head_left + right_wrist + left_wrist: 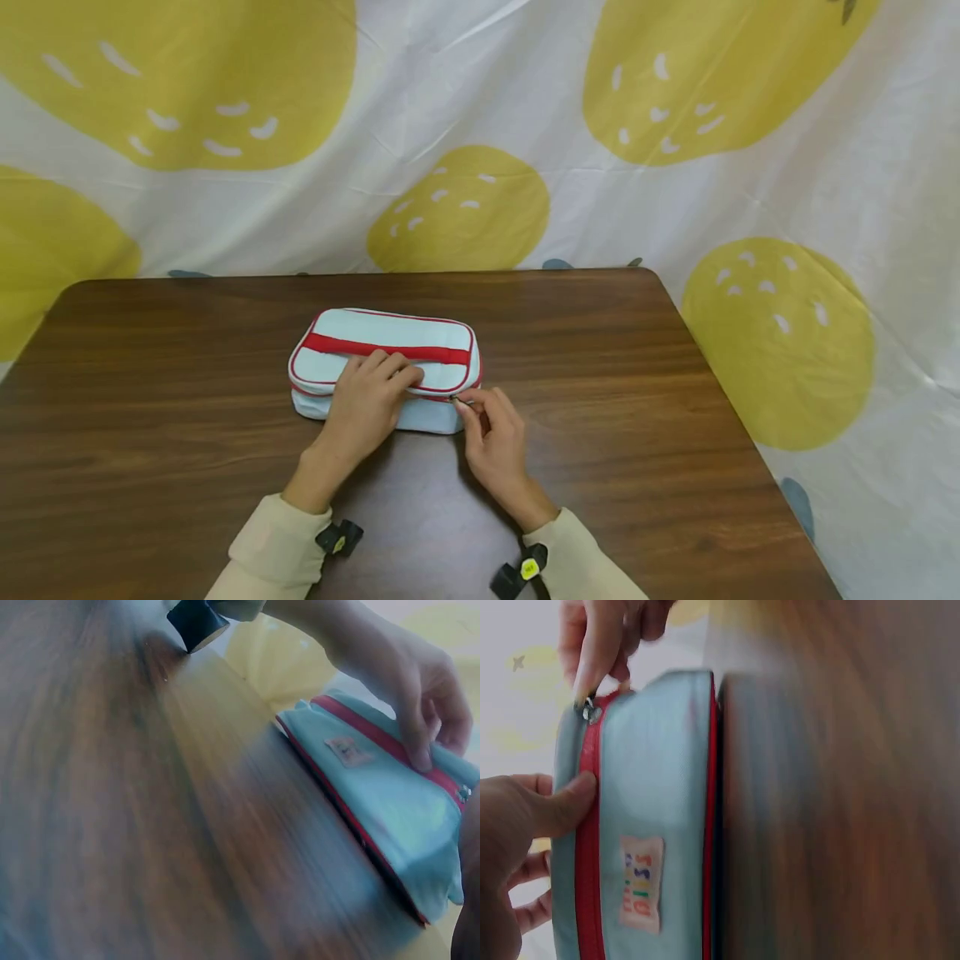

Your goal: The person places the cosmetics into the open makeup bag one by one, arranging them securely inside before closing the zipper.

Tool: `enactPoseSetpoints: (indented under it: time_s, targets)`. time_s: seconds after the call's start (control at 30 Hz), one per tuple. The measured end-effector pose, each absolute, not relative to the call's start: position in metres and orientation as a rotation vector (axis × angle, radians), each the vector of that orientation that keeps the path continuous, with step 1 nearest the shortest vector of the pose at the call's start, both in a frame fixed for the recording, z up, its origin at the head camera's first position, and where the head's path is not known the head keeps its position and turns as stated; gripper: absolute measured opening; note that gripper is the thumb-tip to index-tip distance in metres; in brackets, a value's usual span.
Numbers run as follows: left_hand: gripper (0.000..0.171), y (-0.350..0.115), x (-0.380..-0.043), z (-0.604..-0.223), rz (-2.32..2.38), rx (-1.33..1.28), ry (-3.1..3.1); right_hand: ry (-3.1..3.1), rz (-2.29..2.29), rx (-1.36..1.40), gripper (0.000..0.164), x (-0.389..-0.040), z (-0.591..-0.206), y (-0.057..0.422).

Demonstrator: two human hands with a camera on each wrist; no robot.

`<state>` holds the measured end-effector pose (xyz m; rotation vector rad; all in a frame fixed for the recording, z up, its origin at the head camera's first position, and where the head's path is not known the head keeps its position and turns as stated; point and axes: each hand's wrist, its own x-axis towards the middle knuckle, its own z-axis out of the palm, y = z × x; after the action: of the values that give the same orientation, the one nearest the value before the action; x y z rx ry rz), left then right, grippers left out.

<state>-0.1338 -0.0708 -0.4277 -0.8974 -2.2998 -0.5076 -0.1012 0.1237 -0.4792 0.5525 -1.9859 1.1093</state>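
A pale blue zip pouch with red piping and a red strap handle lies on the table. My left hand grips the front edge of its lid, thumb pressed on the red zipper band and fingers over the top. At the front right corner my right hand pinches the zipper pull between thumb and index finger. The metal slider shows right beside those fingertips in the left wrist view. The zipper looks closed along the visible front. A small label with coloured letters sits on the front side.
The pouch stands on a brown wood-grain table. Behind the table hangs a white cloth with yellow fruit prints. Black devices are strapped on both sleeves.
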Motion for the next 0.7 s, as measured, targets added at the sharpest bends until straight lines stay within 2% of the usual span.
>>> enactPoseSetpoints:
  time_s: [0.2,0.37,0.57,0.7]
  targets:
    - [0.026,-0.089,-0.14,-0.426,-0.586,-0.888,-2.275,-1.951,1.172,0.452,0.015,-0.107,-0.481,0.128]
    - [0.024,-0.098,-0.142,-0.426,-0.627,-0.912,-2.29,-1.965,1.193,0.382,0.015,-0.111,-0.482,0.133]
    - [0.017,-0.102,-0.14,-0.425,-0.656,-0.96,-2.36,-1.99,1.144,0.423,0.012,-0.109,-0.483,0.134]
    - [0.029,-0.098,-0.137,-0.422,-0.648,-0.976,-2.407,-1.969,1.127,0.467,0.013,-0.109,-0.484,0.134]
